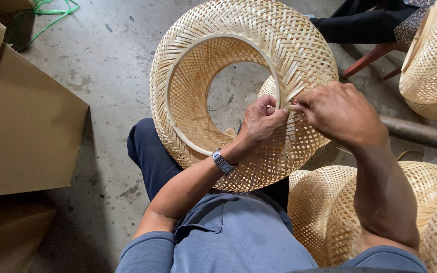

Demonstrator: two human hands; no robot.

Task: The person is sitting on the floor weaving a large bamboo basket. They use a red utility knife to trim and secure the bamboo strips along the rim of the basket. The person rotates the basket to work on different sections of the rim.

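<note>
Concrete floor [107,76] is seen beneath a woven bamboo shade [238,55]. Its rim strip [285,105] is pinched by the left hand [260,121] and right hand [337,111], both grips clamped.

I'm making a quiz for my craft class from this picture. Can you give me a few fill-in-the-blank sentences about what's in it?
1. Both hands, left hand and right hand, work at the inner rim of a woven ____ shade.
2. The left wrist bears a ____.
3. Brown ____ boxes lie at the left of the picture.
4. The floor is bare grey ____.

Missing words: bamboo; watch; cardboard; concrete
</note>
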